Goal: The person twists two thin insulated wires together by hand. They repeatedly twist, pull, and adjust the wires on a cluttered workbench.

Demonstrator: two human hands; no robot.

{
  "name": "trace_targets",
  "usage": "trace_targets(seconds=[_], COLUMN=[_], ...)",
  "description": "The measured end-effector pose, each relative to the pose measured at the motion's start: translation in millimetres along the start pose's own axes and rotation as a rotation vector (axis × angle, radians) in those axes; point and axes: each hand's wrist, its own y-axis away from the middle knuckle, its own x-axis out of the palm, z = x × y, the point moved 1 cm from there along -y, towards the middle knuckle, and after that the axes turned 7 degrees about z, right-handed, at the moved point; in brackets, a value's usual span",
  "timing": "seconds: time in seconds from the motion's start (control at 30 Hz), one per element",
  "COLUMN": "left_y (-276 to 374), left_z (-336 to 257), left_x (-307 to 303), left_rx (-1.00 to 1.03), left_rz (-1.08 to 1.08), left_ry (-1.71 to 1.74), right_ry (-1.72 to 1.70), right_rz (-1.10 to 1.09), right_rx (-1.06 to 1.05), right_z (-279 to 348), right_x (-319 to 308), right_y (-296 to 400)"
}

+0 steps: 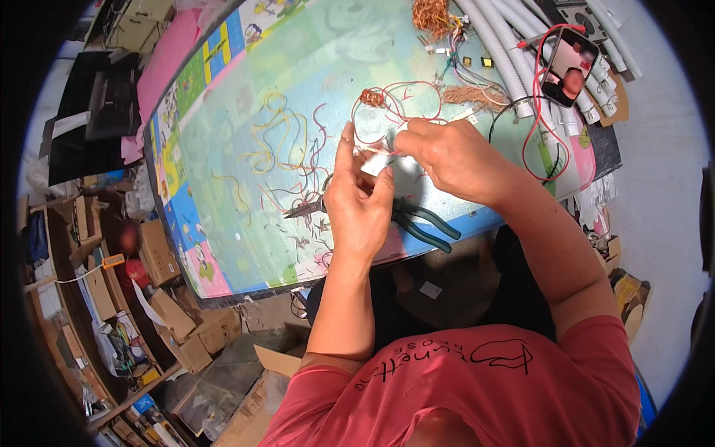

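Observation:
Above the table (223,139), my right hand (455,159) pinches a thin red wire (394,152) between thumb and fingertips. My left hand (357,209) is just to its left, index finger raised and thumb apart, other fingers curled and partly hidden. A pale strand runs between the two hands; whether the left fingers grip it is unclear. Pliers with dark green handles (427,220) lie beneath my left hand, their pointed jaws (305,209) showing on its left. Beyond my hands rests a small copper wire bundle (372,98) with red wire loops around it.
Yellow wires (279,134) and dark wire scraps (313,223) litter the table's left. At far right are white corrugated tubes (503,44), a phone (571,67), copper strands (475,96) and a copper wire tangle (431,17). Shelves with cardboard boxes (159,251) stand left.

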Motion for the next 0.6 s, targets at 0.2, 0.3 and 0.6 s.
trace_targets(seconds=[0.2, 0.3, 0.6], left_y=[1, -1, -16], left_z=[4, 13, 30], left_x=[-5, -10, -41], left_rx=[-0.073, -0.149, -0.210], left_rz=[0.053, 0.127, 0.225], left_ry=[-0.236, -0.071, 1.323], right_ry=[-0.104, -0.093, 0.042], right_rz=[-0.027, -0.022, 0.004], right_rx=[0.015, 0.033, 0.097], right_z=[-6, -8, -17], right_x=[-1, -3, -3], right_y=[1, 0, 2])
